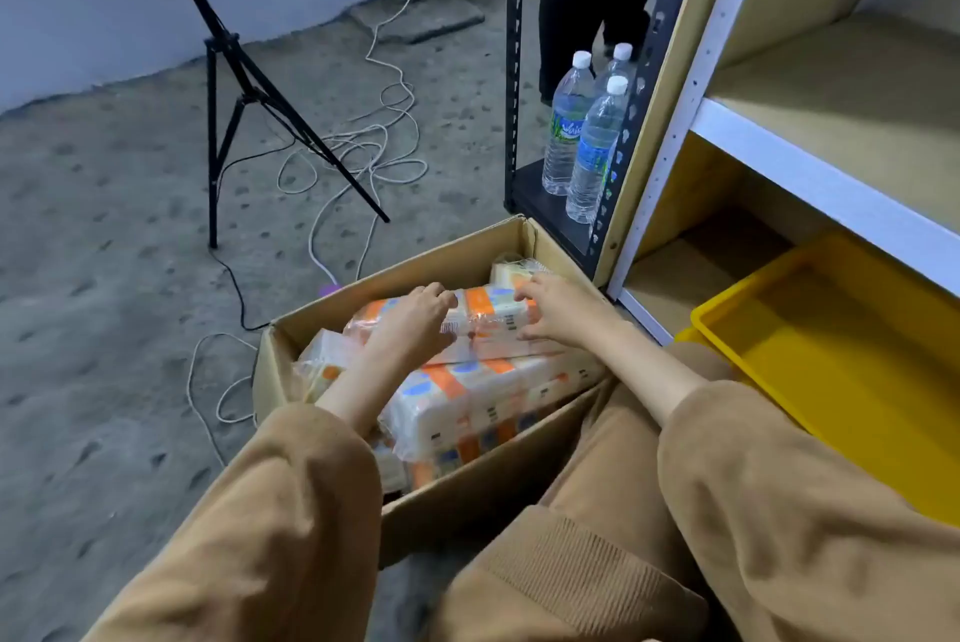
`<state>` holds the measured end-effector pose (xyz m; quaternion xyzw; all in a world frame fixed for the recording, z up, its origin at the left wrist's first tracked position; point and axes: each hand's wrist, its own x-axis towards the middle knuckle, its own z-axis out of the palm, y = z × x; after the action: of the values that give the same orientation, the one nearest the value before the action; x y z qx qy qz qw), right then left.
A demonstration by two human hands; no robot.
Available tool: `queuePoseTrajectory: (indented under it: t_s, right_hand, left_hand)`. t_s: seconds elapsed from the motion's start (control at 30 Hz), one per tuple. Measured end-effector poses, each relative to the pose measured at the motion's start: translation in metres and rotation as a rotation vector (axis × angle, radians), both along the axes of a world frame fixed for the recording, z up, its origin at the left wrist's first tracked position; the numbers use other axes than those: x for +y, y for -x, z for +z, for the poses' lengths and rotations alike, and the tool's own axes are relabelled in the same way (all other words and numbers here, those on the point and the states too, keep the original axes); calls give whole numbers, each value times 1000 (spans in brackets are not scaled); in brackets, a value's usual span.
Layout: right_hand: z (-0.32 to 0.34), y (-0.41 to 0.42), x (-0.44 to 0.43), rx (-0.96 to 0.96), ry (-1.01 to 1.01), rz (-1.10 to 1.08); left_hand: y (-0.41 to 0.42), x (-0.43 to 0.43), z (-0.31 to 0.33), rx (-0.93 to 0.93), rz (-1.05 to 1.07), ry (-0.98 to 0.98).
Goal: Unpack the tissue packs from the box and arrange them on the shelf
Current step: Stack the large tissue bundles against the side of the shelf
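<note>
Both the left hand (pixel 415 316) and right hand (pixel 550 308) grip one crinkly plastic-wrapped rectangular tissue pack (pixel 485 311) in the cardboard box (pixel 467 490).

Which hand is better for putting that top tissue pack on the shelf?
The right hand, probably. Both hands hold the top tissue pack, but the shelf stands on the right side, nearer that hand than the left hand.
</note>
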<state>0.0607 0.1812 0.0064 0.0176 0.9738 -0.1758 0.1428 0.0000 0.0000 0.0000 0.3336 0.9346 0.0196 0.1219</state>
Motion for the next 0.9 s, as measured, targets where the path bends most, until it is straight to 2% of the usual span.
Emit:
queuePoseTrajectory:
  t_s: [0.2, 0.37, 0.63, 0.9]
  right_hand:
    - [-24, 18, -3, -146, -76, 21]
    - [-33, 26, -6, -153, -96, 16]
    - [-32, 17, -13, 12, -139, -61]
    - [9, -6, -10, 210, -138, -100]
  left_hand:
    - [28, -8, -20, -221, -23, 122]
    - [31, -9, -35, -235, -15, 99]
    - [17, -9, -30, -43, 9, 144]
    - [-5, -7, 18, 172, 34, 41]
